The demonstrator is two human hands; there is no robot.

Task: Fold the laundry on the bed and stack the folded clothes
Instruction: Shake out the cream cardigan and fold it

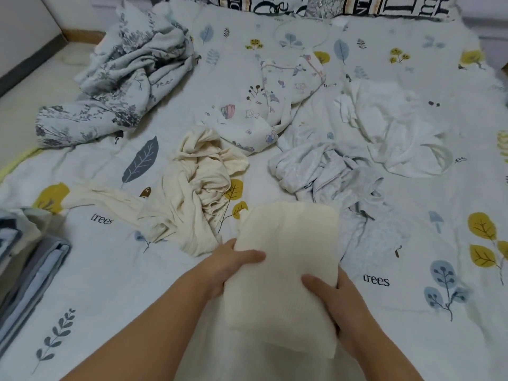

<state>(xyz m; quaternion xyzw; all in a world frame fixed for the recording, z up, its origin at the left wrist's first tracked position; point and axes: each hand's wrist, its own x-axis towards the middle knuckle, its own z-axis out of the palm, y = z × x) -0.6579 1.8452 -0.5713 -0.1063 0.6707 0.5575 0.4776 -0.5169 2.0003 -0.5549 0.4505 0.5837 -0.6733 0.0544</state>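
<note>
I have both hands on a folded cream ribbed knit garment (286, 268), which sits near the near edge of the bed, roughly at its middle, above a pale cloth spread below it. My left hand (233, 264) grasps the garment's left side, thumb lying across the top of the fabric and the other fingers hidden beneath it. My right hand (334, 295) grasps its right side the same way, thumb on top, fingers out of sight under the fold. The bed is covered by a white sheet printed with blue and yellow leaves and the word "trees" (110, 284). Just beyond the folded piece, toward the bed's middle, lies a crumpled cream long-sleeved top (198, 182), one sleeve stretched toward the left edge. Beside it, to the right, is a rumpled pale grey garment (324, 171), and further right a heap of plain white clothing (393, 127) near the right edge. Behind these, at the bed's centre, sits a white garment with small cartoon prints (275, 105). A bunched grey floral blanket (121, 81) lies at the far left corner. At the left edge, close to me, I see a stack of folded grey-blue items (30, 270). Patterned pillows with large black lettering (330, 5) line the far edge.
</note>
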